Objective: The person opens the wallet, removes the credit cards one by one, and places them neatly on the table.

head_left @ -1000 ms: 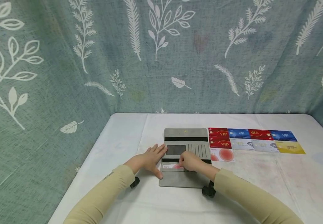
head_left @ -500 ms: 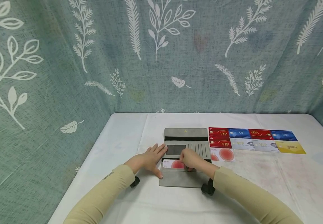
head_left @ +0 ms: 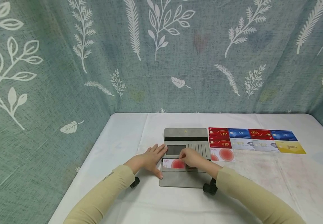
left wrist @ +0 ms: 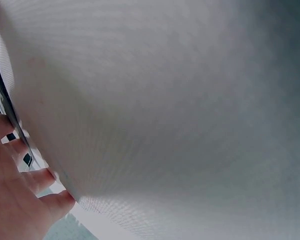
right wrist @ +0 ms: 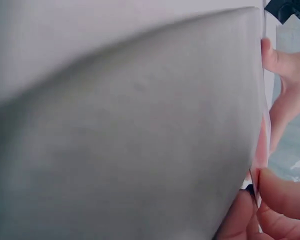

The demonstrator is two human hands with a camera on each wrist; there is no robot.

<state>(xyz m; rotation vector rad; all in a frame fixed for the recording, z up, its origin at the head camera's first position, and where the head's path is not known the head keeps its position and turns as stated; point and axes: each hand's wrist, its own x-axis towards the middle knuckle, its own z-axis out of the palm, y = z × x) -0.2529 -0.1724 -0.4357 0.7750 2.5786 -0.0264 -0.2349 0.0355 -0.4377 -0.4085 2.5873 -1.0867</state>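
A grey wallet (head_left: 178, 179) lies unfolded on the white table in the head view. My left hand (head_left: 151, 159) rests with spread fingers at its left edge, and the left wrist view shows those fingers (left wrist: 39, 180) along the edge. A white card (head_left: 168, 163) with a red circle stands partly out of the wallet's lower pocket, its bottom hidden inside. Thumb and finger of my right hand (head_left: 193, 158) pinch the card's right end. In the right wrist view the wallet's grey surface (right wrist: 165, 110) fills most of the frame.
Right of the wallet, several cards lie in rows: red VIP cards (head_left: 219, 142), blue ones (head_left: 239, 133), silver ones (head_left: 265, 145), a gold one (head_left: 291, 147) and another white-and-red card (head_left: 223, 154). A patterned curtain (head_left: 155, 87) hangs behind the table.
The white-and-red card has risen out of the lower pocket, so more of its face shows. My right hand has shifted slightly with it; the left hand has stayed put.
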